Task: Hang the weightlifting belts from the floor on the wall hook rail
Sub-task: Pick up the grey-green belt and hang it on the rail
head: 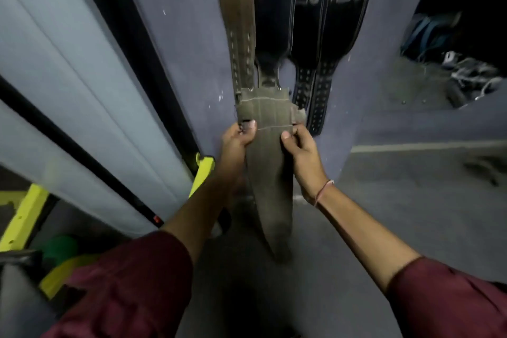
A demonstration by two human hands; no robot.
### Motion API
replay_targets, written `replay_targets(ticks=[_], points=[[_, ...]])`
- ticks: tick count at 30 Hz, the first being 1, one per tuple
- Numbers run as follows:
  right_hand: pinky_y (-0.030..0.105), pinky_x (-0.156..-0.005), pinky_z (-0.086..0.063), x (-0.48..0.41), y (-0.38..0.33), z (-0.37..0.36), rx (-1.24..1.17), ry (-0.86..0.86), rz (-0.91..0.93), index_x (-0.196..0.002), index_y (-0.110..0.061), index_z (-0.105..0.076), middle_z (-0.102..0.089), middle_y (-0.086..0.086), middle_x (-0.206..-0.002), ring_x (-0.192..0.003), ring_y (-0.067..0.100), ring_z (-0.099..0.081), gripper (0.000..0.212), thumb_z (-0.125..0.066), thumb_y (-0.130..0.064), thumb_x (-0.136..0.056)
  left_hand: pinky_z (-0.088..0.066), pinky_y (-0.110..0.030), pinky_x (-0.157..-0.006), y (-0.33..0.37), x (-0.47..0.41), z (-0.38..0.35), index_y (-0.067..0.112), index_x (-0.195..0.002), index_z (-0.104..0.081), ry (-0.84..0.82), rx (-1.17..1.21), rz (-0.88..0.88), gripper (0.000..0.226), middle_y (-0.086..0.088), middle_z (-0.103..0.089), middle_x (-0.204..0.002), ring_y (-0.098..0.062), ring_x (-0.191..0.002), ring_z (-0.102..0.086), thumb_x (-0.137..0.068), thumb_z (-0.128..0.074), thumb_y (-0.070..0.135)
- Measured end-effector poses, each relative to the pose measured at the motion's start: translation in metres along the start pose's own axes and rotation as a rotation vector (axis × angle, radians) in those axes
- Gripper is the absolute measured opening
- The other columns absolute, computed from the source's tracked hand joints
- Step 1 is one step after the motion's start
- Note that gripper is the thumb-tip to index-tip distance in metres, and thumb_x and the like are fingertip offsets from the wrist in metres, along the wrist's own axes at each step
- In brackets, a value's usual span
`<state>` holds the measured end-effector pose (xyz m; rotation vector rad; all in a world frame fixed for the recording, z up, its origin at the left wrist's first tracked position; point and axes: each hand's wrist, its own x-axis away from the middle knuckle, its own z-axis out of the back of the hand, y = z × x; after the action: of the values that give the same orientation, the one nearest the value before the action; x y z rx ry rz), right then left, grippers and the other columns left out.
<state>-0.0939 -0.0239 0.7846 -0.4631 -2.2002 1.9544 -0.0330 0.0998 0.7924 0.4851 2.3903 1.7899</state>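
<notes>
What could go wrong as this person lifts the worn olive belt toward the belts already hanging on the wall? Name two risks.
1. Both hands, left hand and right hand, pinch only the olive belt near its frayed upper end; it might slip.
2. The brown belt and black belts hang close together, so the buckle could snag or knock one.

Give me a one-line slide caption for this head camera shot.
Both hands, left and right, grip an olive belt below belts hanging on the wall.
</notes>
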Motion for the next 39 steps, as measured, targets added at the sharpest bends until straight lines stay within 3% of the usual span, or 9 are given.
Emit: replay_targets(ticks=[4,8,12,16,20,26,31,34,39], points=[[0.022,-0.075,-0.052,-0.024,-0.09,-0.002,-0.035,-0.015,0.127,-0.094,-0.007,-0.058,-0.067,-0.005,-0.082,-0.078,0.002,-0.063,0.009,-0.053,-0.011,-0.1,-0.058,-0.038,-0.083,0.084,-0.002,-0.045,0.0,-0.119,-0.065,0.006,0.037,-0.147,0.031,-0.021,-0.072,-0.113,-0.03,-0.101,-0.071,-0.099,-0.056,0.021],[0.051,-0.087,-0.054,-0.041,-0.161,0.006,-0.053,-0.019,0.259,-0.105,0.012,-0.056,-0.066,0.027,-0.099,-0.089,0.026,-0.063,0.026,-0.058,-0.013,-0.096,-0.062,-0.034,-0.077,0.144,0.002,-0.086,-0.011,-0.123,-0.059,0.038,0.111,-0.294,0.04,-0.027,-0.067,-0.116,-0.03,-0.097,-0.068,-0.099,-0.056,0.021],[0.061,-0.091,-0.051,-0.052,-0.219,0.016,-0.049,-0.017,0.348,-0.102,0.014,-0.058,-0.06,0.043,-0.105,-0.089,0.032,-0.062,0.026,-0.063,-0.01,-0.093,-0.059,-0.044,-0.081,0.19,0.001,-0.119,-0.011,-0.114,-0.062,0.062,0.134,-0.438,0.033,-0.022,-0.069,-0.103,-0.027,-0.089,-0.069,-0.097,-0.06,0.017],[0.046,-0.085,-0.057,-0.058,-0.262,0.026,-0.089,-0.036,0.411,-0.107,0.017,-0.06,-0.067,0.034,-0.106,-0.092,0.033,-0.067,0.024,-0.062,-0.001,-0.092,-0.055,-0.056,-0.09,0.232,-0.001,-0.146,-0.006,-0.11,-0.066,0.067,0.162,-0.553,0.027,-0.023,-0.069,-0.105,-0.031,-0.094,-0.067,-0.094,-0.064,0.015],[0.035,-0.081,-0.061,-0.052,-0.244,0.033,-0.073,-0.112,0.407,-0.108,0.009,-0.066,-0.074,0.017,-0.103,-0.092,0.023,-0.072,0.024,-0.068,0.004,-0.084,-0.054,-0.047,-0.09,0.263,-0.001,-0.16,-0.009,-0.111,-0.066,0.081,0.144,-0.632,0.023,-0.017,-0.069,-0.098,-0.025,-0.09,-0.065,-0.094,-0.063,0.007],[0.026,-0.074,-0.058,-0.015,-0.125,0.038,0.072,-0.208,0.09,-0.104,0.0,-0.071,-0.077,0.009,-0.099,-0.094,0.025,-0.073,0.023,-0.07,0.007,-0.082,-0.049,-0.058,-0.1,0.301,-0.003,-0.147,0.005,-0.101,-0.073,0.049,0.124,-0.688,0.019,-0.017,-0.072,-0.106,-0.034,-0.104,-0.068,-0.088,-0.068,0.018],[0.026,-0.072,-0.06,-0.037,-0.227,0.001,-0.037,-0.179,0.358,-0.104,0.005,-0.067,-0.077,0.003,-0.092,-0.084,0.013,-0.073,0.02,-0.066,0.01,-0.084,-0.05,-0.058,-0.099,0.326,0.003,-0.139,0.006,-0.098,-0.071,-0.002,0.111,-0.713,0.018,-0.017,-0.071,-0.102,-0.029,-0.096,-0.067,-0.091,-0.067,0.021],[0.043,-0.085,-0.058,-0.041,-0.289,-0.015,-0.17,-0.121,0.488,-0.112,0.011,-0.062,-0.071,0.024,-0.109,-0.094,0.027,-0.069,0.026,-0.064,0.005,-0.087,-0.052,-0.056,-0.093,0.331,0.01,-0.14,0.005,-0.095,-0.07,-0.049,0.127,-0.689,0.013,-0.014,-0.07,-0.095,-0.028,-0.09,-0.066,-0.094,-0.063,0.017],[0.029,-0.084,-0.058,-0.01,-0.224,-0.019,-0.082,-0.156,0.379,-0.113,-0.005,-0.063,-0.074,0.01,-0.111,-0.105,0.026,-0.068,0.036,-0.069,0.011,-0.081,-0.052,-0.057,-0.094,0.337,0.015,-0.129,0.001,-0.103,-0.069,-0.051,0.115,-0.637,0.023,-0.018,-0.07,-0.1,-0.032,-0.094,-0.067,-0.093,-0.065,0.022]])
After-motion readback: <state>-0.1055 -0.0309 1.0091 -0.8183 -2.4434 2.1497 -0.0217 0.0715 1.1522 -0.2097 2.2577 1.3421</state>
